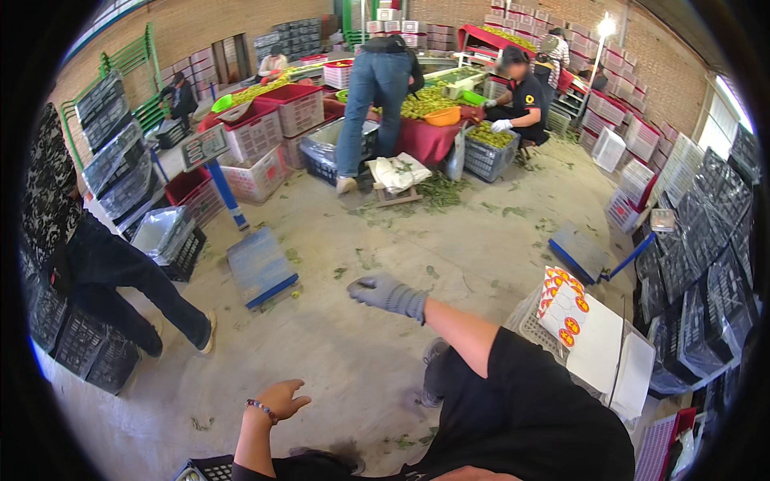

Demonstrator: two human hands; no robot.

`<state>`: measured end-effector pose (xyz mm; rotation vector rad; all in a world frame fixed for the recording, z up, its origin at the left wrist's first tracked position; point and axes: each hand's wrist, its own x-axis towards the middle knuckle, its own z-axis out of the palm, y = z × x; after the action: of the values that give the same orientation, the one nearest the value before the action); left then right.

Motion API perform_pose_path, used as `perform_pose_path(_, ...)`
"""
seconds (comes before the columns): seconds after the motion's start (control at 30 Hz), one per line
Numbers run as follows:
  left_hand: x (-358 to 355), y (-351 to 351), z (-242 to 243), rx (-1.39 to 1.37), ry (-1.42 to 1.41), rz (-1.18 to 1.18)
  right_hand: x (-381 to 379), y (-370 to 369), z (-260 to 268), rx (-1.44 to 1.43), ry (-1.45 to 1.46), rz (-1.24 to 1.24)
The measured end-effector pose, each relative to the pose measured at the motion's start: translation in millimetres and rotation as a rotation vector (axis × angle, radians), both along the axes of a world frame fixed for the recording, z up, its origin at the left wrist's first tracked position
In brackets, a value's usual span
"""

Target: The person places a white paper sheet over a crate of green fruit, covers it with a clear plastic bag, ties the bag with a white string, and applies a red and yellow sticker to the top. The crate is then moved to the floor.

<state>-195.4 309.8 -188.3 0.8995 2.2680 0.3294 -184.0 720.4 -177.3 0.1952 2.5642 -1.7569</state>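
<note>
My left hand [281,401], bare and with a beaded bracelet at the wrist, hangs over the concrete floor with its fingers apart and nothing in it. My right hand [385,293], in a grey knitted glove, is held out above the floor; its fingers are bent, and no object shows in it. Beyond it to the left stands a blue platform scale [262,264] with a display on a post. At the lower left, below my left hand, is the edge of a black plastic crate [207,468]. To the right, sheets of round red-and-yellow stickers [565,306] lie on a white crate.
A person in dark trousers [135,273] stands at the left beside stacked black crates. A second scale [579,251] is on the right. Ahead, several people are around a table heaped with green fruit [421,105]. A stool [398,197] and leaf scraps are on the floor.
</note>
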Motion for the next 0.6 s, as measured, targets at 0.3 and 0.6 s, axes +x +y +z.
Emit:
perform_pose_path(0.3,9,-5,4,-0.108,-0.019,0.046,5,-8,6,0.19,0.138,0.005)
perform_pose_path(0.6,6,-5,-11,-0.073,0.052,-0.019,32,4,-10,0.686,-0.22,0.549)
